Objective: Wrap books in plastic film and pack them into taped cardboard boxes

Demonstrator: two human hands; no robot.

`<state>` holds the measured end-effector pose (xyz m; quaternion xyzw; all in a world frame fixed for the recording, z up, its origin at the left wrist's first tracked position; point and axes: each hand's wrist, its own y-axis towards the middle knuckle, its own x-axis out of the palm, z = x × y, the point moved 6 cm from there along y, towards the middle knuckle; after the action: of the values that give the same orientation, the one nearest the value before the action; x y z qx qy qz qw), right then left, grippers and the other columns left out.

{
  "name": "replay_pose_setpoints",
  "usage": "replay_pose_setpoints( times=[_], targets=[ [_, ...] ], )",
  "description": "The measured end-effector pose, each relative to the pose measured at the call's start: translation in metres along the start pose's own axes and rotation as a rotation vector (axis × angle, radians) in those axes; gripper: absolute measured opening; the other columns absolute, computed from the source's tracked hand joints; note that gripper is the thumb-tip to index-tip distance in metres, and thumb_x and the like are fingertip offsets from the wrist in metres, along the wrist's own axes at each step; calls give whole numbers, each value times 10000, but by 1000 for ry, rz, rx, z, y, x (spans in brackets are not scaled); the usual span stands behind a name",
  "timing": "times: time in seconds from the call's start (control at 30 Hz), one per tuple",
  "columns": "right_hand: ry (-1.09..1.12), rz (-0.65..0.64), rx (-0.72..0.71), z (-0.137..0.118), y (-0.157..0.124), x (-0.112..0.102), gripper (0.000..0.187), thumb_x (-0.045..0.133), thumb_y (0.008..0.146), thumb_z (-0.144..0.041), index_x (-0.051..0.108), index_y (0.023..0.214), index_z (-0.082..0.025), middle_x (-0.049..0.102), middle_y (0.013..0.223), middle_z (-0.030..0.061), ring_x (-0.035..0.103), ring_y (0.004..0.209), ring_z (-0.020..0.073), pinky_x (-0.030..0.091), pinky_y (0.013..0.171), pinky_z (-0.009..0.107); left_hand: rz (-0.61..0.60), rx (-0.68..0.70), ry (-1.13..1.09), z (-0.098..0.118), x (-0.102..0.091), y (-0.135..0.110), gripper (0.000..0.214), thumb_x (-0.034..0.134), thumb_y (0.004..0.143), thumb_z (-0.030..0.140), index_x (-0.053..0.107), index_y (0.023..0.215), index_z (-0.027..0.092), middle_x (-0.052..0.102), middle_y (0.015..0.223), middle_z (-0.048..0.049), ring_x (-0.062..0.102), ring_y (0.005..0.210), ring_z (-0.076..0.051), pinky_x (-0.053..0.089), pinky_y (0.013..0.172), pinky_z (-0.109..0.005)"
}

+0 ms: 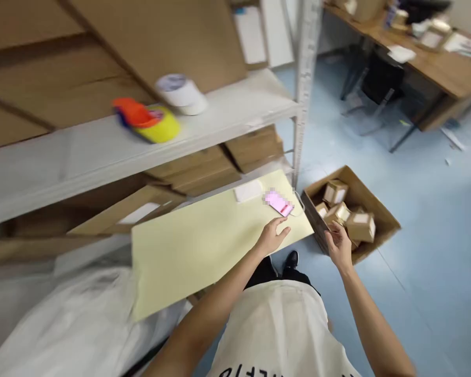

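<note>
Lying just past the tips of the left hand, a phone slants across the bench, its long axis running from beyond the left fingers down toward the gap between the 2 hands. The left hand is the nearer to it, half open, thumb apart from loosely bent fingers, with nothing in its grip. The right hand hangs at the near wall of a carton, fingers curled and parted from the thumb; it seems to hold nothing, though I cannot tell whether its tips touch the small boxes inside. Those lie just ahead of the right hand and to its right.

Well left of both hands, a white plastic sheet bunches in soft folds. Farther ahead on that side, flat-sided cardboard boxes fill a smooth pale shelf, where a curved orange and yellow cap sits beside a hollow white roll. Beyond the left hand, the bench is matt, pale yellow and straight-edged, with 1 thin white slab near the phone. Around the right hand, the carton is plain brown cardboard, its small boxes blocky and white-labelled. Far ahead and right stands a wooden desk.
</note>
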<state>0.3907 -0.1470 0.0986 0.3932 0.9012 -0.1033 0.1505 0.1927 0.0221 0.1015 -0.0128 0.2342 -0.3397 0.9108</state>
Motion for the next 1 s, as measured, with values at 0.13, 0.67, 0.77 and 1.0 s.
replay_pose_setpoints(
  times=[0.13, 0.67, 0.77, 1.0],
  targets=[
    [1, -376, -162, -63, -3, 90, 422, 585, 857, -489, 626, 1142, -181, 744, 991, 137, 713, 816, 231, 586, 670, 358, 290, -116, -134, -32, -84, -66, 327, 613, 846, 366, 675, 1117, 195, 709, 1205, -126, 694, 1069, -251, 555, 934, -418],
    [-26, -1376, -485, -157, -328, 398, 375, 601, 824, -542, 704, 929, -197, 763, 853, 102, 725, 782, 230, 596, 750, 383, 1160, -358, -265, -187, -250, -452, 296, 644, 817, 425, 674, 1000, 194, 735, 947, -68, 703, 864, -202, 563, 823, -352],
    [-48, -1522, -510, -165, -375, 428, 394, 616, 816, -551, 696, 983, -202, 763, 864, 97, 716, 751, 222, 598, 713, 369, 1292, -386, -308, -197, -254, -509, 361, 631, 818, 480, 668, 1022, 184, 737, 917, -70, 703, 829, -208, 570, 795, -358],
    [-72, -1818, -551, -182, -448, 494, 430, 638, 792, -569, 690, 1004, -198, 756, 896, 105, 711, 775, 231, 590, 737, 377, 1507, -579, -311, -207, -241, -599, 425, 641, 780, 536, 683, 1025, 191, 748, 972, -113, 718, 865, -261, 576, 791, -404]
  ],
)
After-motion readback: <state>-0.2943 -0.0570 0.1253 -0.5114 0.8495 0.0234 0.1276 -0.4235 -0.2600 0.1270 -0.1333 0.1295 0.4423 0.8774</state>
